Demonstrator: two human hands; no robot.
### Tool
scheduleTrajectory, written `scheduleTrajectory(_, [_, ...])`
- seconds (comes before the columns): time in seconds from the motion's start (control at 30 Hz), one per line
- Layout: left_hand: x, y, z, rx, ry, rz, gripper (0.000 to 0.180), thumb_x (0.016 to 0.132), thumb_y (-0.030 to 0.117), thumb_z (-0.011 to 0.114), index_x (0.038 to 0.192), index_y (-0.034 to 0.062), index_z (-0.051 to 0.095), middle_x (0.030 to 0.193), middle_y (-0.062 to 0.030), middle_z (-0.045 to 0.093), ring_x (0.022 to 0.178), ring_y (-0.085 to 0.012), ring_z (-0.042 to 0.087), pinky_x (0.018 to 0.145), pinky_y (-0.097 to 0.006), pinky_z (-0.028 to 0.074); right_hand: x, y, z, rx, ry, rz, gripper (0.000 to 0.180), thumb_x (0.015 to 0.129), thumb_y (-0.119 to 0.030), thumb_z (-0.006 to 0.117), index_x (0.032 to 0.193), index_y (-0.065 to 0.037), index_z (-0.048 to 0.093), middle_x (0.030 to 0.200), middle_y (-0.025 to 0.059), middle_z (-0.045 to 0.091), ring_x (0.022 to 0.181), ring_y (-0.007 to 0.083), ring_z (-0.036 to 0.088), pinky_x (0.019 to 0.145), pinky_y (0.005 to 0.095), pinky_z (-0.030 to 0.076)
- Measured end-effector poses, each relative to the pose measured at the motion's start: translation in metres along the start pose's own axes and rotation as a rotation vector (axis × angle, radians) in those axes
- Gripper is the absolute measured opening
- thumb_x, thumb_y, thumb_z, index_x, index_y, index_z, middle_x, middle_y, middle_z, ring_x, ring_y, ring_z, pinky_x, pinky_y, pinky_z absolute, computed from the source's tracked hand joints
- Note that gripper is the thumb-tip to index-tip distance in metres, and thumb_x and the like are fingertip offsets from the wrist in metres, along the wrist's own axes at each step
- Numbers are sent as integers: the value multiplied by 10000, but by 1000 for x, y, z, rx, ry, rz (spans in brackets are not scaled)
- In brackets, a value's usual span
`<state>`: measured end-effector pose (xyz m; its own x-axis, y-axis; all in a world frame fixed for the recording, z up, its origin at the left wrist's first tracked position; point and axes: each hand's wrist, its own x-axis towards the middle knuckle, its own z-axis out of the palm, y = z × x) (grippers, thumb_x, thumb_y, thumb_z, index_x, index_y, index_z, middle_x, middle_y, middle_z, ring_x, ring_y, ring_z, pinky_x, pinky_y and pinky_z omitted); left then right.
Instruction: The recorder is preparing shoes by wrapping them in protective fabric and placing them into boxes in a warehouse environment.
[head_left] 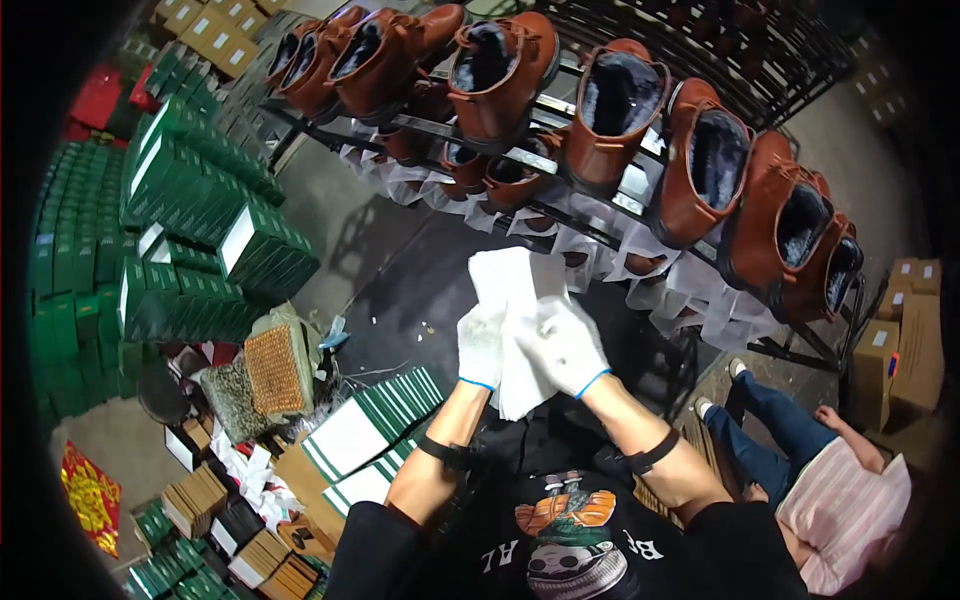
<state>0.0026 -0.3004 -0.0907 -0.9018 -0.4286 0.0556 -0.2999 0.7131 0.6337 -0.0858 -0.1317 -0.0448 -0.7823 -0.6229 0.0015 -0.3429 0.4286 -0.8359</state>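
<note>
Nearest, at the lower centre, a black short-sleeved shirt with a printed cartoon figure (565,530); beyond, two bare forearms, each with a narrow black strap (650,452). At mid-field, left hand in a white, blue-edged knit glove (480,345), closed on the left side of a rectangular white paper-like wad (516,330), upright before the chest. Right hand in a matching glove (570,348), blurred, against the right side of the wad; whether pinching or merely pressing, cannot tell. To the lower left, green-and-white flat cardboard boxes in a slanting row (365,435); behind these, a tan beaded seat cushion (275,370). To the lower right, a person in a pale pink striped top and blue trousers (850,510). Farther, a tiered black metal rack (800,354) bearing reddish-brown leather shoes with dark fluffy lining (600,165). Farthest, at upper left, stacked brown cartons (215,38).
</note>
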Motion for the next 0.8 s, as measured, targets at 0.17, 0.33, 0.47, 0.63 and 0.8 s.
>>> scheduleTrajectory(0.17, [1,-43,-26,-752,122,-495,286,1084,277,651,1030,19,762,895,-217,752,787,-328,726,734,-369,561,33,38,-16,-568,-229,153,201,931,-259,724,1023,-81,746,1013,202,753,1005,412,752,899,517,606])
scheduleTrajectory(0.33, [8,-67,-35,-363,59,-322,373,1113,331,583,1128,-14,722,986,-307,698,979,-504,698,813,-503,538,172,-3,27,-414,168,-159,795,927,-441,775,1497,59,534,1301,336,702,1228,514,674,1098,506,540])
scheduleTrajectory(0.47, [22,-71,-28,-299,45,-361,368,1114,311,588,1134,-19,748,1036,-305,741,988,-488,719,822,-490,556,230,2,48,-550,96,352,562,1010,-554,666,1156,-17,743,1091,285,775,1062,473,744,915,536,599])
scheduleTrajectory(0.63, [10,-130,-47,-281,87,-427,382,1118,313,566,1046,-26,725,975,-306,704,969,-516,689,809,-519,531,85,-64,2,-169,101,84,354,1068,-329,677,1016,20,709,877,186,695,840,370,716,757,454,529])
scheduleTrajectory(0.8, [14,-145,-70,-210,52,-246,317,1117,257,598,1112,-24,743,952,-265,735,882,-407,734,803,-439,546,-15,-171,-20,903,292,674,316,1096,-251,621,1179,24,752,942,-6,714,751,48,601,596,243,425])
